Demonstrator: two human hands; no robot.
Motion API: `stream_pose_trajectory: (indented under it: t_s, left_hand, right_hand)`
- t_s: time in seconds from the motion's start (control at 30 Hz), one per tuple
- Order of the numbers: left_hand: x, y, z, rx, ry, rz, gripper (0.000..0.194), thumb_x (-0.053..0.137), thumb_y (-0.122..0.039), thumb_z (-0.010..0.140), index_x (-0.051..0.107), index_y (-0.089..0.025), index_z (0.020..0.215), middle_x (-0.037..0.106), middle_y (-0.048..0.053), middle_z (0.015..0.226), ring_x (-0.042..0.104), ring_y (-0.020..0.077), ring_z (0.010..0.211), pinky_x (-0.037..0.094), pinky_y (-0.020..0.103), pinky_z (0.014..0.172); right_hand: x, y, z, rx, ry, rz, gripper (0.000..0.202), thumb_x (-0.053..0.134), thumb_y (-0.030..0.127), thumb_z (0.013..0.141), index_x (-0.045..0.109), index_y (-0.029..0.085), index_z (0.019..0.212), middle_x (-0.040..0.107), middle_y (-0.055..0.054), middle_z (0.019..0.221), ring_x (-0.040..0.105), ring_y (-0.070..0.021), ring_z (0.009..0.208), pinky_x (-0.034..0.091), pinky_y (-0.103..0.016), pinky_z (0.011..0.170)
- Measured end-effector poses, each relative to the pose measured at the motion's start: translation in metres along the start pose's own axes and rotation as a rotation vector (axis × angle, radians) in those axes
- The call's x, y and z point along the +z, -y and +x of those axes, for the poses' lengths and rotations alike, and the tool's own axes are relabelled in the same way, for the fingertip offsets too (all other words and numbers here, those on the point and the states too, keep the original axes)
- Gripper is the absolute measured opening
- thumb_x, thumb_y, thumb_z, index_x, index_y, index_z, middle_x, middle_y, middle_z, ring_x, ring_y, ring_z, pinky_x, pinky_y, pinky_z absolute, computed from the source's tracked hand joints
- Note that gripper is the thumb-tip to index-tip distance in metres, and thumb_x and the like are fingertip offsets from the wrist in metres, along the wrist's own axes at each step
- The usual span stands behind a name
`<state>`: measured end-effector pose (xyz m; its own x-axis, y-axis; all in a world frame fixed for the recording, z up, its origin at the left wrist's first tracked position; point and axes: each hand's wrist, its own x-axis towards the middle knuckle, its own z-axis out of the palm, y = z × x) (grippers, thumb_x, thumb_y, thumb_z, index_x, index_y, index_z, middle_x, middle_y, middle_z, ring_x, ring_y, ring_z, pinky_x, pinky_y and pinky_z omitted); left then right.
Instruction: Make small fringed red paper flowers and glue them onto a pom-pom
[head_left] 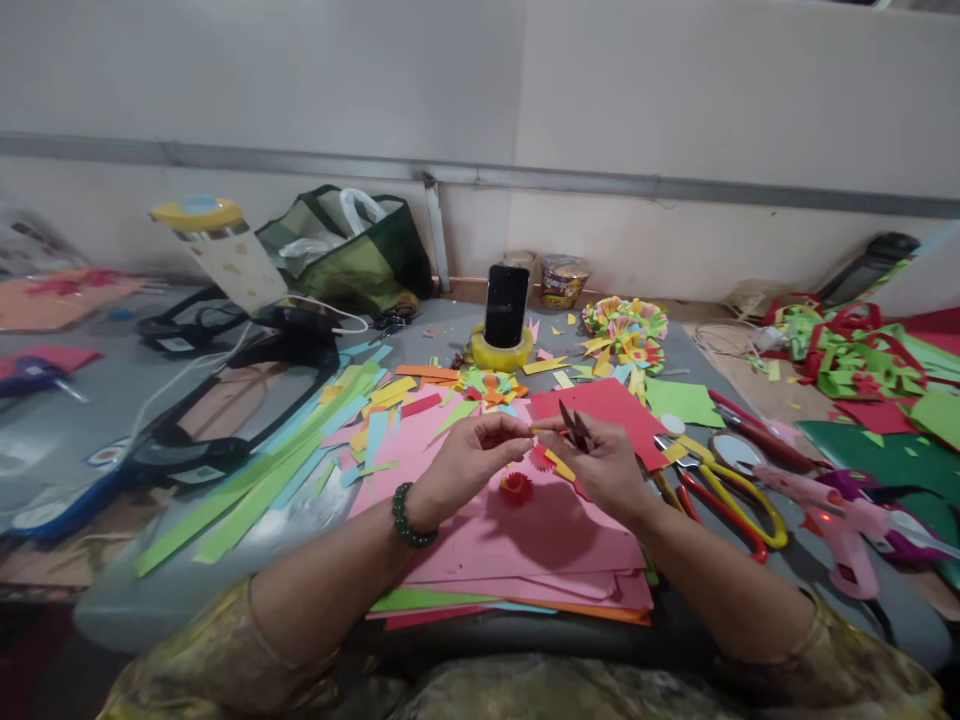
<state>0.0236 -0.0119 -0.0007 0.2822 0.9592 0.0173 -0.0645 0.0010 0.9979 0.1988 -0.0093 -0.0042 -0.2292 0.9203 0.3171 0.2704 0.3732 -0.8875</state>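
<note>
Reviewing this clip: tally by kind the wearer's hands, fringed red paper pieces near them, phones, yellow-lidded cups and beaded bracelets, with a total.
Hands: 2 (left hand, right hand)
Fringed red paper pieces: 2
Phone: 1
Yellow-lidded cup: 1
Beaded bracelet: 1
Total: 7

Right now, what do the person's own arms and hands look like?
Mottled olive, yellow and brown cloth sleeves end near the elbows. A dark green, round-beaded bracelet circles the left wrist; none shows on the right wrist. No gloves cover the fingers.
</note>
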Motion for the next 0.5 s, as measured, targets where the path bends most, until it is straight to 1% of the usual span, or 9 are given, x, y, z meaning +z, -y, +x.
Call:
stream_pose_trajectory:
  t_s: [0.07,0.1,0.17,0.23,0.3,0.4,0.5]
  left_hand:
    - [0.0005,0.0005,0.0003,0.001,-0.012,-0.033,0.027,0.08,-0.037,0.064,0.066,-0.015,0.073,0.064,0.0,0.068,0.054,0.0115,0.062,0.044,0.024,0.06]
    - [0.0007,0.0003,0.0004,0.004,-0.012,-0.035,0.029,0.08,-0.039,0.065,0.065,-0.015,0.071,0.062,0.0,0.067,0.053,0.0112,0.062,0.043,0.024,0.059]
    - [0.001,-0.0007,0.0002,0.014,-0.008,-0.011,0.031,0.078,-0.042,0.066,0.063,-0.015,0.068,0.059,-0.001,0.064,0.051,0.0107,0.06,0.042,0.024,0.058]
    - [0.0009,-0.002,-0.0001,0.029,-0.006,0.022,0.033,0.076,-0.044,0.068,0.062,-0.015,0.067,0.058,-0.001,0.063,0.05,0.0107,0.059,0.042,0.024,0.058]
    - [0.0006,-0.0031,-0.0003,0.043,-0.002,0.046,0.033,0.074,-0.045,0.07,0.061,-0.016,0.067,0.058,-0.001,0.063,0.05,0.011,0.06,0.043,0.025,0.059]
    - [0.0002,-0.0036,-0.0003,0.046,-0.007,0.07,0.032,0.072,-0.046,0.072,0.06,-0.016,0.067,0.058,-0.001,0.063,0.051,0.0118,0.061,0.043,0.025,0.06]
    - [0.0002,-0.0027,-0.0003,0.03,-0.02,0.052,0.03,0.073,-0.044,0.072,0.061,-0.016,0.072,0.061,0.001,0.068,0.054,0.0124,0.064,0.044,0.025,0.061]
  right_hand:
    - [0.0015,0.004,0.0015,0.174,0.033,0.15,0.028,0.07,0.046,0.074,0.075,0.019,0.077,0.064,-0.001,0.062,0.051,-0.0122,0.053,0.043,-0.026,0.05]
    - [0.0025,0.0055,0.0022,0.232,0.039,0.213,0.03,0.072,0.048,0.07,0.075,0.018,0.076,0.065,-0.001,0.061,0.051,-0.0121,0.053,0.043,-0.026,0.051]
    - [0.0043,0.0073,0.0034,0.298,0.031,0.294,0.03,0.076,0.047,0.064,0.074,0.018,0.073,0.066,-0.001,0.063,0.054,-0.0127,0.057,0.045,-0.027,0.056]
    - [0.0059,0.008,0.0042,0.331,0.001,0.316,0.029,0.078,0.045,0.06,0.072,0.018,0.07,0.066,-0.001,0.064,0.055,-0.013,0.06,0.046,-0.027,0.059]
    - [0.007,0.008,0.0047,0.35,-0.029,0.305,0.029,0.078,0.043,0.057,0.07,0.018,0.067,0.063,0.0,0.06,0.053,-0.0119,0.057,0.045,-0.026,0.057]
    - [0.0077,0.0083,0.0048,0.373,-0.026,0.274,0.028,0.077,0.043,0.058,0.069,0.017,0.065,0.061,0.0,0.058,0.051,-0.0113,0.055,0.043,-0.025,0.054]
    - [0.0077,0.0103,0.0047,0.387,-0.009,0.287,0.028,0.076,0.043,0.059,0.07,0.017,0.066,0.065,-0.001,0.061,0.053,-0.0125,0.057,0.044,-0.027,0.056]
